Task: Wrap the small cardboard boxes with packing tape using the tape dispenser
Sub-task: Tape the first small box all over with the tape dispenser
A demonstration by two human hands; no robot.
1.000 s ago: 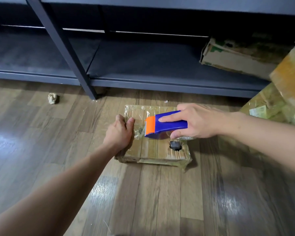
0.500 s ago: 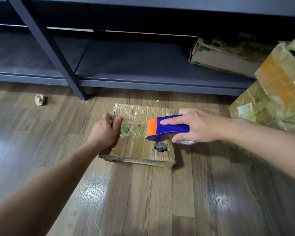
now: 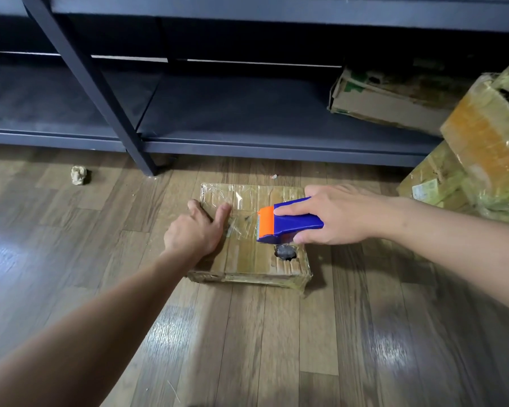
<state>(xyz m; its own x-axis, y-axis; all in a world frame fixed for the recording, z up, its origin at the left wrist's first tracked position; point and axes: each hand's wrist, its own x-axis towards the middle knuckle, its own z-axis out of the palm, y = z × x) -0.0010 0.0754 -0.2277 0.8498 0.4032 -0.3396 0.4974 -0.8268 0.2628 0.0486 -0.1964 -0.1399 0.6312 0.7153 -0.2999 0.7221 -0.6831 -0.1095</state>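
Lying on the wooden floor (image 3: pixel 247 348) just in front of a dark shelf (image 3: pixel 247 118), the small cardboard box (image 3: pixel 247 259) has clear tape across its top. The blue and orange tape dispenser (image 3: pixel 288 223) rests on this top, and the right hand (image 3: pixel 332 215) grips it, fingers curled round its body. The left hand (image 3: pixel 194 233) presses flat on the left part of the box, fingers straight. More taped boxes (image 3: pixel 482 148) stand at the right.

Dispenser (image 3: pixel 288 220) on box (image 3: pixel 247 259); shelf (image 3: pixel 247 118) behind
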